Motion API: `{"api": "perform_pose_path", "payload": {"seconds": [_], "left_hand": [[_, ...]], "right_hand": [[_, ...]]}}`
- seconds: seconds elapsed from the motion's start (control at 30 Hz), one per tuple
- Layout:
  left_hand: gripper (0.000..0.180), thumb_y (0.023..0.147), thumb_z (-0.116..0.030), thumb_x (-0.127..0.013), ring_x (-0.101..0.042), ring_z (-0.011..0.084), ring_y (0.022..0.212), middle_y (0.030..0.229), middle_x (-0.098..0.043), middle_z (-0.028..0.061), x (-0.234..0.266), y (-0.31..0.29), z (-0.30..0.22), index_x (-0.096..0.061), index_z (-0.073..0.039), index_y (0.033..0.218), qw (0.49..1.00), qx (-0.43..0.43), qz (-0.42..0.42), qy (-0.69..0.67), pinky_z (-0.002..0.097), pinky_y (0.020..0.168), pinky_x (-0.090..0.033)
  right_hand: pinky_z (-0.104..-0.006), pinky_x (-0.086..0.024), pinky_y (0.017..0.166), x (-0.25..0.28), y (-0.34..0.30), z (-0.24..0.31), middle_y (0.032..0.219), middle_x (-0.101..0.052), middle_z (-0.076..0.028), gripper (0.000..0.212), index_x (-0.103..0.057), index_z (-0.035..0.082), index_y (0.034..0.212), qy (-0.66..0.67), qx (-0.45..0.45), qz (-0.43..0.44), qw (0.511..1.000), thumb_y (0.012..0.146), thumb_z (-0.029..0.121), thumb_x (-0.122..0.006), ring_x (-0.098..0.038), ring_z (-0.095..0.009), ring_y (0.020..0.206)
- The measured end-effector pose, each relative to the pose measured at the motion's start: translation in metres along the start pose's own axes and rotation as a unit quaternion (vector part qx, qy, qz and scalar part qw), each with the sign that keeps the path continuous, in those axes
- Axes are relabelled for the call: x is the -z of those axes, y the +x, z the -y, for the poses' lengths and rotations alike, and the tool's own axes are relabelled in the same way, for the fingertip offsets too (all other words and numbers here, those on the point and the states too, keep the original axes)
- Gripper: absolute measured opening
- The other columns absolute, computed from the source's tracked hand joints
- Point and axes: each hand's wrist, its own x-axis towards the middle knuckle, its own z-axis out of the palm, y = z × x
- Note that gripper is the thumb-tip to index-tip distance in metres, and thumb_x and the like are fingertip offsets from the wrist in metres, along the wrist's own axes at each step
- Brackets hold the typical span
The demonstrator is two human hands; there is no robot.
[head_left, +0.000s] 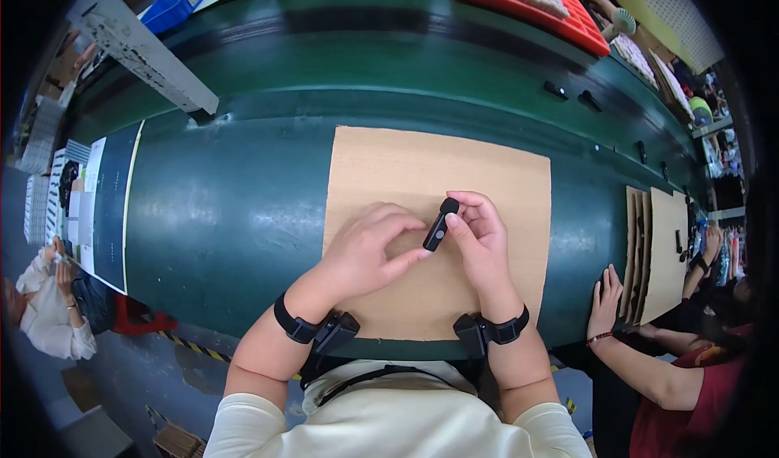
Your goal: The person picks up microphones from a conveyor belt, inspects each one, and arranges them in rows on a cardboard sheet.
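My right hand (484,239) pinches a small black clip-on microphone (436,235) between thumb and fingers. It has a dark, foam-like rounded top and a round grey button on its body, and is tilted with its top toward the upper right. My left hand (369,243) is curved beside it, thumb and index finger apart. Its thumb tip is at the microphone's lower end; whether it touches I cannot tell. Both hands are above a brown cardboard sheet (381,166) lying on the green work surface (227,190).
Several small black devices (556,90) lie on the green surface at the far right. A red tray (531,8) is at the back. A white metal post (146,56) rises at the back left. On the right, a co-worker's hand (604,304) rests beside stacked cardboard sheets (661,255).
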Motion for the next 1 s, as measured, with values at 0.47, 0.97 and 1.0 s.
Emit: {"api": "perform_pose_path", "payload": {"seconds": [0.47,0.97,1.0], "left_hand": [[0.054,0.068,-0.023,-0.081,-0.049,0.0316,0.119,0.125,-0.053,0.0164,0.019,-0.012,0.002,-0.061,-0.003,0.115,0.958,0.046,-0.017,0.283,0.0413,0.099,-0.041],[0.06,0.066,-0.029,-0.082,-0.048,0.0286,0.117,0.121,-0.054,0.0151,0.008,-0.013,0.016,-0.061,-0.002,0.115,0.941,0.025,-0.041,0.334,0.0386,0.099,-0.039],[0.06,0.066,-0.029,-0.081,-0.048,0.0286,0.117,0.121,-0.054,0.0152,0.008,-0.013,0.015,-0.061,-0.001,0.115,0.942,0.024,-0.04,0.333,0.0386,0.099,-0.039]], "right_hand": [[-0.0212,-0.049,0.075,-0.027,0.039,0.031,0.095,-0.061,-0.001,0.026,-0.055,0.0,0.119,-0.122,0.007,0.024,0.992,0.094,0.001,-0.058,-0.058,-0.007,0.085],[-0.0202,-0.046,0.066,-0.081,0.147,-0.005,0.081,-0.062,0.001,0.02,-0.061,-0.002,0.109,-0.387,-0.024,0.138,0.911,0.091,0.007,-0.064,-0.052,-0.004,0.069],[-0.0202,-0.046,0.066,-0.08,0.148,-0.007,0.081,-0.062,0.001,0.02,-0.061,-0.002,0.109,-0.388,-0.023,0.138,0.911,0.091,0.007,-0.064,-0.052,-0.004,0.069]]}}
